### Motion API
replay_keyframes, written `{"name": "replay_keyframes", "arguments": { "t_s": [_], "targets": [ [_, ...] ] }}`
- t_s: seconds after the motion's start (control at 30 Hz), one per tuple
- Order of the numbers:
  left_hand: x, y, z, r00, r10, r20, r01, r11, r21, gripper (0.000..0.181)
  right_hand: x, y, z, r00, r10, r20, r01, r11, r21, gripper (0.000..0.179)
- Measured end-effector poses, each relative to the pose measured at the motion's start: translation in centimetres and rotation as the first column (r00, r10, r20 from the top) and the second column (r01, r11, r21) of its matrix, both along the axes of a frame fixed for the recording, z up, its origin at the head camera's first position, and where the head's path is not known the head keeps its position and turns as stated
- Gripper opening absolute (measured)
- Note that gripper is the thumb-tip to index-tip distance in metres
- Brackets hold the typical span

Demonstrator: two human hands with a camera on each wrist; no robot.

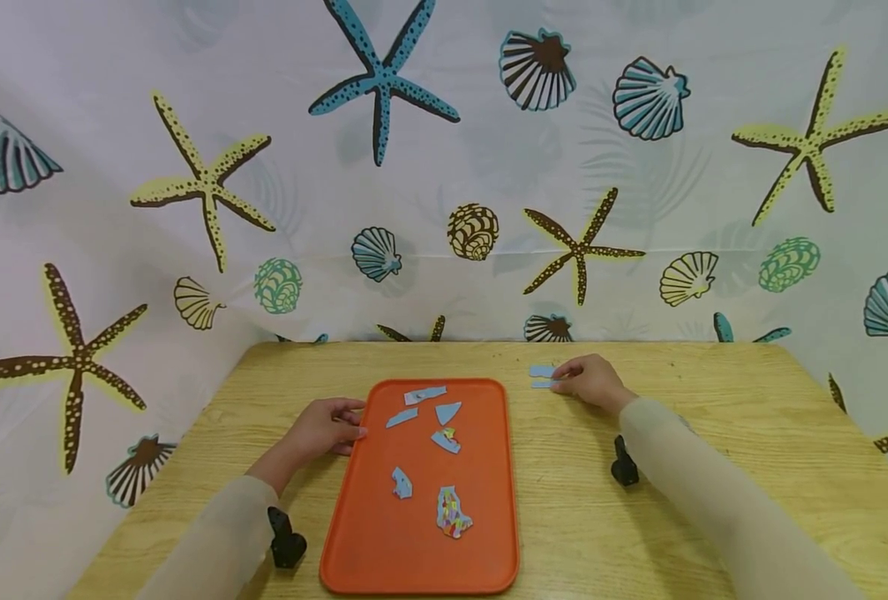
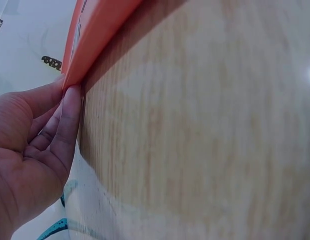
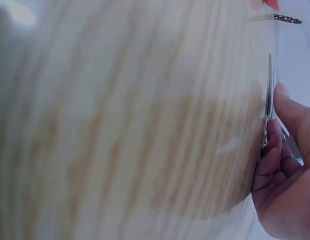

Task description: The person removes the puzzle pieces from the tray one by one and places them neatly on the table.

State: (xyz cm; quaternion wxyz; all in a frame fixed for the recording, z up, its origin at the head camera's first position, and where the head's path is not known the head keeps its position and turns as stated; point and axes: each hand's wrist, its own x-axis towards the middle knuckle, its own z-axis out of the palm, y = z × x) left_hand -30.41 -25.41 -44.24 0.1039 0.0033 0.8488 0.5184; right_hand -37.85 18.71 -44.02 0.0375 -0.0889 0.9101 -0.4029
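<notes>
My left hand (image 1: 325, 428) pinches the left rim of an orange tray (image 1: 421, 567), thumb above and fingers below; the left wrist view shows the tray's edge (image 2: 89, 42) between thumb and fingertips. Several torn light-blue paper pieces lie on the tray, among them a pointed piece (image 1: 448, 412) and a larger one with a multicoloured pattern (image 1: 453, 512). Past the tray's far right corner, my right hand (image 1: 592, 382) pinches a narrow blue strip (image 1: 541, 385) by its right end. A second blue piece (image 1: 541, 371) lies just behind that strip. Seen edge-on in the right wrist view, the pieces are thin lines at my fingertips.
The tray rests on a light wooden table (image 1: 714, 433). Behind and beside the table hangs a white cloth (image 1: 444, 308) printed with starfish and shells. Black wrist devices (image 1: 286, 542) sit at both forearms.
</notes>
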Motion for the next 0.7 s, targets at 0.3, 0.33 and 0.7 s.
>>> {"name": "replay_keyframes", "arguments": {
  "t_s": [0.3, 0.33, 0.7],
  "targets": [
    [0.0, 0.0, 0.0, 1.0, -0.005, -0.002, 0.005, 1.0, 0.004, 0.05, 0.1, 0.0, 0.1, 0.999, 0.027, -0.032, -0.029, 0.998, -0.055, 0.02],
    [0.0, 0.0, 0.0, 1.0, -0.001, 0.0, 0.001, 1.0, 0.004, 0.05, 0.2, -0.1, 0.2, 0.999, 0.034, -0.039, -0.036, 0.998, -0.06, 0.019],
    [0.2, 0.2, 0.2, 1.0, 0.005, 0.008, -0.005, 1.0, -0.009, 0.05, 1.7, -2.4, 0.9, 0.997, 0.073, 0.004, -0.071, 0.982, -0.173, 0.026]
  ]
}}
